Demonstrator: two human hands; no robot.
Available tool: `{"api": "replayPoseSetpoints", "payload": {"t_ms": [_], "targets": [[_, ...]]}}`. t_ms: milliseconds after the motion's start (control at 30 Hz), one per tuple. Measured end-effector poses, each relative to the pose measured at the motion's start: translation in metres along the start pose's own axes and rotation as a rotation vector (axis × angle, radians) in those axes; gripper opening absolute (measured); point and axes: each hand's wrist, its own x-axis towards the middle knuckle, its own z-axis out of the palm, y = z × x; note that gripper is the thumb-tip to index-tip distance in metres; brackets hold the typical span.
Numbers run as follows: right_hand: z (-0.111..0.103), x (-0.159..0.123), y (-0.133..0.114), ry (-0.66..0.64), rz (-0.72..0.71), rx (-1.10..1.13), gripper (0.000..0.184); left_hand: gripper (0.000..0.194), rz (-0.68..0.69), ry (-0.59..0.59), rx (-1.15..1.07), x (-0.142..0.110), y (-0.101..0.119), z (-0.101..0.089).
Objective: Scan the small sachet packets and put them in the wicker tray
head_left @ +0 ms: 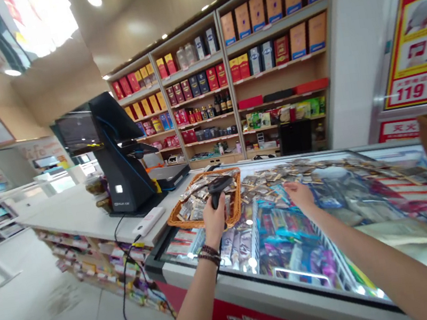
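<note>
1. Above the wicker basket, the left hand is wrapped round the handle of a black handheld scanner, whose head lies over the basket's middle.
2. Inside the basket are many small clear-wrapped packets, partly hidden by the scanner and the hand.
3. To the right of the basket, the right hand reaches over a spread of loose packets, its fingertips drawn close to one another; whether a packet is pinched between them, I cannot tell.
4. Under the basket is the glass top of a chest freezer; to the basket's right and nearer the person, blue and purple packages show through the glass.
5. Just below the basket's near edge, a dark beaded bracelet circles the left wrist.
6. To the left of the basket runs a white desk, carrying a black checkout terminal and, closer to the basket, a white block with a cable beside it.
7. Beyond the basket, wall shelves hold rows of boxes and bottles.
8. Far to the right of the basket, a red and yellow poster is on the wall.
</note>
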Motion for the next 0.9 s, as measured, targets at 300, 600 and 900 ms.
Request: {"api": "replayPoseSetpoints", "payload": {"t_ms": [300,600,900], "targets": [[-0.021,-0.001,0.017,-0.103,0.017,-0.254,0.027,0.048,-0.043,-0.223,-0.033,-0.006,-0.004,0.11],[0.031,-0.017,-0.007,-0.103,-0.107,-0.415,0.037,0.052,-0.095,-0.199,0.008,-0.007,-0.057,0.133],[-0.022,0.006,0.036,-0.007,0.032,-0.092,0.036,0.05,-0.117,-0.223,-0.038,-0.01,-0.06,0.129]]}}
